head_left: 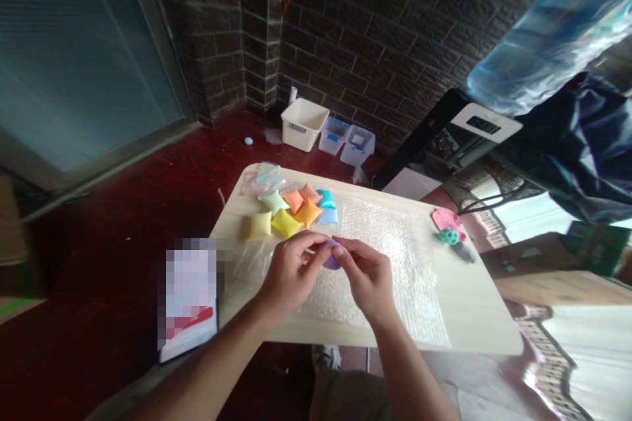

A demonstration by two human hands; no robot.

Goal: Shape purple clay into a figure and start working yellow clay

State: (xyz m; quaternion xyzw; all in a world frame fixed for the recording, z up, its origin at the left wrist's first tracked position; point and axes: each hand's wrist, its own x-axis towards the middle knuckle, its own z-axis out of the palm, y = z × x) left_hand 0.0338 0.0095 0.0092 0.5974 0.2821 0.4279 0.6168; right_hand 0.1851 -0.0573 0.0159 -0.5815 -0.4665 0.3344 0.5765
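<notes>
A person holds a small purple piece (334, 264) in both hands, over the near middle of a pale table (488, 316). The left hand (292, 266) has its thumb and fingers closed on the left side of the piece, and the right hand (369, 275) pinches its right side, the two sets of fingertips close together at its upper edge. The fingers hide part of the piece, so its full shape cannot be told.

Under the hands lies a sheet of bubble wrap (409, 256), spread over the middle of the table. Just beyond the left hand sits a cluster of small, puffy packets: a bright yellow packet (287, 223), a pale yellow packet (261, 226), a pale green packet (273, 202), an orange packet (309, 213), a teal packet (326, 198) and a light blue packet (328, 216) among them. Clear plastic (266, 177) lies near the table's far left corner.

Well apart, towards the right end, a pink piece (447, 218), a green piece (448, 237) and a grey piece (464, 252) lie close together. Beyond the table, a cream bin (302, 131) stands on the dark red floor (197, 171).
</notes>
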